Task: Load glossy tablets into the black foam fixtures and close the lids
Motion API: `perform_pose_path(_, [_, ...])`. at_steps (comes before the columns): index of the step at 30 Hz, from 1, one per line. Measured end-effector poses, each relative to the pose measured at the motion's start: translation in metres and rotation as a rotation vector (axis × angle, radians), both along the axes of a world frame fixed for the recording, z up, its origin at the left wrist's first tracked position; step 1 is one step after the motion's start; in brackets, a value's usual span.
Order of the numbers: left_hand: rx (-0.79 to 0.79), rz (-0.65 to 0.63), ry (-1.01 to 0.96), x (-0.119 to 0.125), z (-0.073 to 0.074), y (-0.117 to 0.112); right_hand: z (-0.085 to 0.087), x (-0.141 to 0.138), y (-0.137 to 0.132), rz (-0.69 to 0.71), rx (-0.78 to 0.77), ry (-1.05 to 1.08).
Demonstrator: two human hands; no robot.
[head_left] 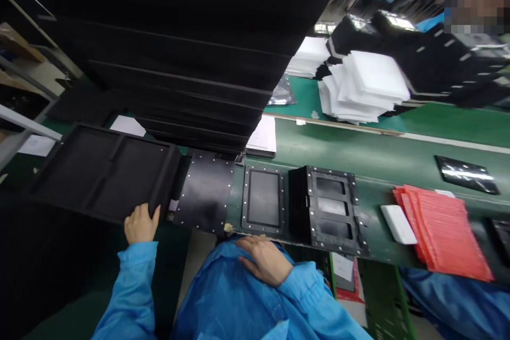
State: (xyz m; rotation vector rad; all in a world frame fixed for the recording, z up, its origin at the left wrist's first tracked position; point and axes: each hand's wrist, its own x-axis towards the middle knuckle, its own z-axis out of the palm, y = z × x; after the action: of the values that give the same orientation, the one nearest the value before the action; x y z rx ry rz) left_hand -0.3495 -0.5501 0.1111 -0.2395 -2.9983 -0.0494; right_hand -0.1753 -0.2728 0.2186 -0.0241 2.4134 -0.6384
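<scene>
blue sleeves [133,279] end in two bare hands, well apart; the left hand [142,223] lies over the near edge of the black tray [133,170], at the person's left, and whether it grips or only rests i cannot tell; the right hand [266,259] is loose at the person's front, fingers extended, nothing seen in it; right of the tray come a studded panel [205,191], a frame [263,199] and a box [334,207] with three openings; i judge the work unfinished, as these stand as separate pieces and only the tray is touched; how much is done or left does not show; farther right on the bench [382,156] lies red wrap [446,231] beside a white block [398,224]
</scene>
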Motion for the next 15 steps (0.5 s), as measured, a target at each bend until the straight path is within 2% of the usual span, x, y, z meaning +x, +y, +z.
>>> perform_pose_path(6, [-0.025,0.014,-0.008,0.000,0.001,0.002,-0.003,0.001,0.000,0.002,-0.008,0.024])
perform_pose_path(15, [-0.020,0.059,0.119,0.005,0.000,0.006,-0.004,0.022,0.023,-0.061,-0.010,0.040])
